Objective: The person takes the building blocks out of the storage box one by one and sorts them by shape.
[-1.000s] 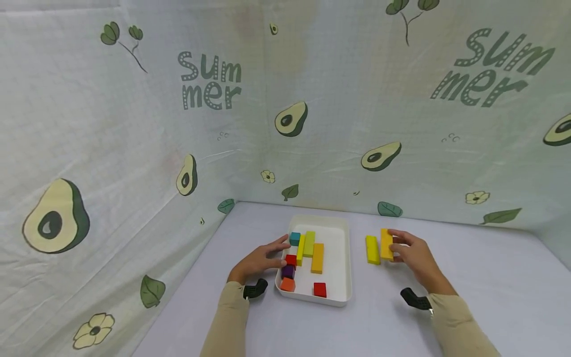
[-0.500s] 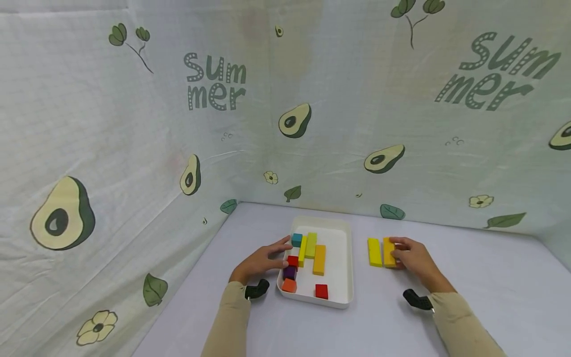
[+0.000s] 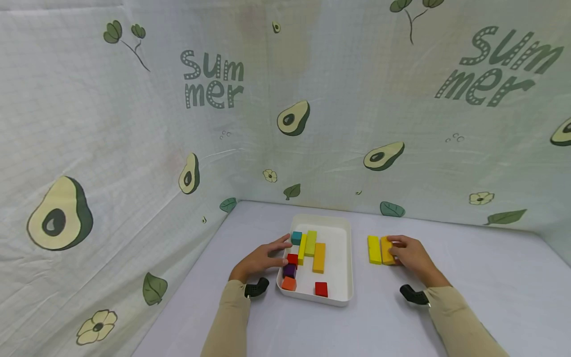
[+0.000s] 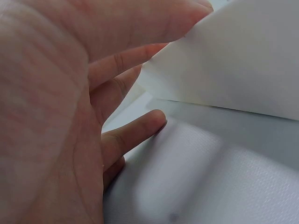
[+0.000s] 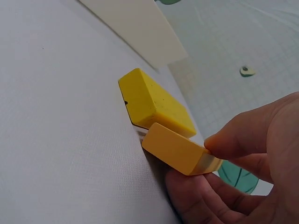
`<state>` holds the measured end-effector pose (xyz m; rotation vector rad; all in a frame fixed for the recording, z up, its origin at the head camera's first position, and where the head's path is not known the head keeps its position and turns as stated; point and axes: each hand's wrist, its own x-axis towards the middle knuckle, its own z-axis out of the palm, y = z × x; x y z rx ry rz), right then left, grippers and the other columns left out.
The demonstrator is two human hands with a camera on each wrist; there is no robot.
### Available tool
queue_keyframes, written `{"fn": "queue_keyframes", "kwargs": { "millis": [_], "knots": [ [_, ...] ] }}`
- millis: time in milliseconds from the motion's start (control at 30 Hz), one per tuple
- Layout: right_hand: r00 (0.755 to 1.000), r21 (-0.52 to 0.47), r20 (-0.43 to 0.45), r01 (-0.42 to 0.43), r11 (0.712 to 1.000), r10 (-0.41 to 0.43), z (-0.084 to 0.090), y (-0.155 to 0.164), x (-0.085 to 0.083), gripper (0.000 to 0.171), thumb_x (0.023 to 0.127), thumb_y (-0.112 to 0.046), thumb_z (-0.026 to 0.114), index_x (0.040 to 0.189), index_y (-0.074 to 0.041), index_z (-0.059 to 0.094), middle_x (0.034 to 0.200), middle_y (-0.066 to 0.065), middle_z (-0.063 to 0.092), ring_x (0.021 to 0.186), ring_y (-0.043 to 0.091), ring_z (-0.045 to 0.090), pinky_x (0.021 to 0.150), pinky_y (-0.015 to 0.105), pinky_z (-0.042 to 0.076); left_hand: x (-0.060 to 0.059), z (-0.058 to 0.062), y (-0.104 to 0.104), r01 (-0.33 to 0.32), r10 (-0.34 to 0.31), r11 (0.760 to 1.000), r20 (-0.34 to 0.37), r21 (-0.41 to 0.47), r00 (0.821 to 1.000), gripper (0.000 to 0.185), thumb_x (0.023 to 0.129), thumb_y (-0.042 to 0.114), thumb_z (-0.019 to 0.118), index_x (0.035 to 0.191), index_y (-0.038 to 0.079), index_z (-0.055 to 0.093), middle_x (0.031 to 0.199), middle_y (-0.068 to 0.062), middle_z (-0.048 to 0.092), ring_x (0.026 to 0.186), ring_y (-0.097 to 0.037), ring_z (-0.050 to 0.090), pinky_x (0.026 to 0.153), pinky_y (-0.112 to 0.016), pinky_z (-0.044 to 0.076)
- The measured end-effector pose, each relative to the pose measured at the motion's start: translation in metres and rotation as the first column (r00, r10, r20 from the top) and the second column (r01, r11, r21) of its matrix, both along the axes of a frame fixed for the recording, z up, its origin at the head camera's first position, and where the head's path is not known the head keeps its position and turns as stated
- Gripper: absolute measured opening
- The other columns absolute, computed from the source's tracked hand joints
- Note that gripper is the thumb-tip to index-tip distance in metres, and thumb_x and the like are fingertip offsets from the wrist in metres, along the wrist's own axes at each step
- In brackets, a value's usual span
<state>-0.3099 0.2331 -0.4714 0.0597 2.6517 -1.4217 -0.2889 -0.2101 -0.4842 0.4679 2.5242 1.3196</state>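
An orange-yellow block is pinched between the thumb and fingers of my right hand, right of the tray. Close along its left side lies a bright yellow block on the table. My left hand touches the left rim of a white tray, its fingers extended and spread; the left wrist view shows the thumb on the rim. In the tray are a teal cube, yellow and lime bars, an orange-yellow bar, red cubes, a purple cube and an orange cube.
The pale table meets a hanging cloth printed with avocados at its back and left edges. Each wrist wears a black strapped device.
My right hand has lowered the orange-yellow block to the table and brought it close beside the bright yellow block. The left hand has stayed at the tray rim.
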Motion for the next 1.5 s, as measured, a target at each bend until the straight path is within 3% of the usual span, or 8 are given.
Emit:
{"fn": "queue_keyframes", "kwargs": {
  "millis": [633, 867, 1233, 1500],
  "knots": [
    [1.000, 0.040, 0.008, 0.007, 0.999, -0.008, 0.0035, -0.0052, 0.0010, 0.058, 0.098, -0.015, 0.056, 0.149, 0.006, 0.038, 0.136, 0.035, 0.048, 0.104, 0.036, 0.059, 0.079, 0.034, 0.058, -0.0023, -0.0028, -0.0013, -0.005, 0.005, 1.000, 0.005, -0.008, 1.000, 0.063, 0.089, 0.050, 0.070, 0.146, 0.031, 0.054, 0.158, 0.027, 0.027, 0.151, -0.017, 0.021, 0.116, -0.057, 0.026],
    [1.000, 0.081, 0.001, 0.024, 0.996, -0.024, 0.0028, -0.0044, 0.0025, 0.056, 0.099, -0.020, 0.057, 0.144, 0.010, 0.043, 0.130, 0.031, 0.053, 0.101, 0.033, 0.060, 0.081, 0.034, 0.058, -0.0021, -0.0029, -0.0017, -0.002, 0.002, 1.000, -0.003, -0.007, 1.000, 0.059, 0.090, 0.048, 0.070, 0.145, 0.032, 0.055, 0.159, 0.024, 0.028, 0.151, -0.020, 0.022, 0.116, -0.060, 0.026],
    [0.999, 0.076, 0.024, 0.046, 0.996, -0.048, -0.0010, -0.0040, 0.0036, 0.057, 0.098, -0.023, 0.060, 0.141, 0.012, 0.045, 0.126, 0.031, 0.055, 0.080, 0.022, 0.060, 0.068, 0.028, 0.057, -0.0031, -0.0022, -0.0003, 0.000, 0.001, 1.000, 0.010, -0.015, 1.000, 0.062, 0.089, 0.051, 0.070, 0.146, 0.033, 0.054, 0.158, 0.027, 0.027, 0.151, -0.017, 0.021, 0.116, -0.059, 0.027],
    [0.999, 0.085, 0.022, 0.046, 0.995, -0.048, -0.0016, -0.0072, 0.0039, 0.056, 0.099, -0.022, 0.059, 0.141, 0.011, 0.046, 0.130, 0.033, 0.054, 0.080, 0.022, 0.061, 0.066, 0.027, 0.057, -0.0022, -0.0017, -0.0009, 0.001, -0.001, 1.000, 0.002, 0.000, 1.000, 0.061, 0.090, 0.049, 0.070, 0.146, 0.032, 0.054, 0.159, 0.024, 0.027, 0.151, -0.019, 0.020, 0.116, -0.059, 0.026]
  ]
}}
